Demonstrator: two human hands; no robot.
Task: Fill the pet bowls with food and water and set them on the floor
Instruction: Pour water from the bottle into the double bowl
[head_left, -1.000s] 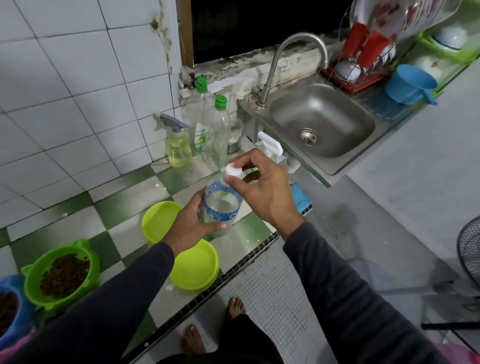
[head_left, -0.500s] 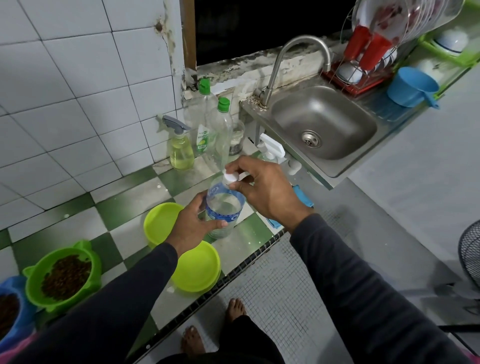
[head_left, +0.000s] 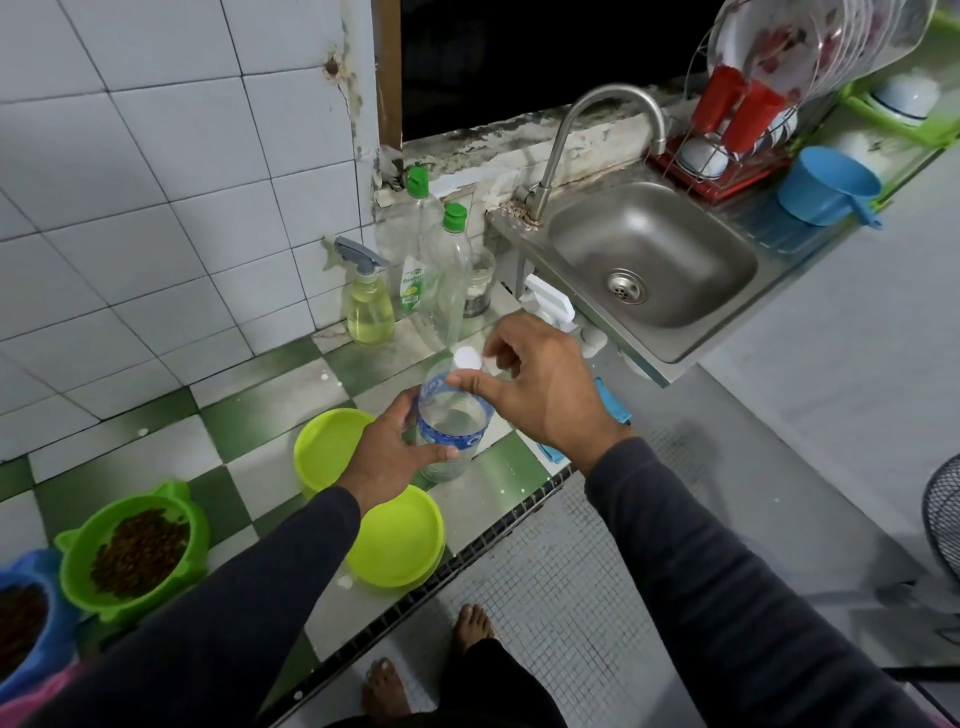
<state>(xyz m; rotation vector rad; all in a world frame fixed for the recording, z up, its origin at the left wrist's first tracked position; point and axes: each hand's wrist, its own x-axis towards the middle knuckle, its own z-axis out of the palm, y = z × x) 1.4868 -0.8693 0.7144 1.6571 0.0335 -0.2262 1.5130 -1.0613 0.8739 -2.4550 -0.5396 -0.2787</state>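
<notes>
My left hand (head_left: 387, 457) grips a clear water bottle (head_left: 452, 431) with a blue label, standing on the tiled counter. My right hand (head_left: 540, 384) pinches its white cap (head_left: 466, 358) between thumb and fingers at the bottle's top. Two lime-green bowls sit just under my left wrist: one behind (head_left: 324, 447), one nearer the counter edge (head_left: 397, 540), both without food. At the far left a green cat-eared bowl (head_left: 132, 556) holds brown kibble, and a blue bowl (head_left: 26, 623) beside it also holds kibble.
A spray bottle (head_left: 370, 306), two green-capped bottles (head_left: 451, 270) and a glass jar (head_left: 480, 283) stand by the wall. The steel sink (head_left: 649, 260) with tap is to the right, a dish rack (head_left: 727, 130) and blue scoop (head_left: 826, 187) beyond. Grey floor and my bare feet lie below.
My right hand has stayed on the cap and turned slightly; the bottle and left hand sit a little lower in view. The bowls have not moved.
</notes>
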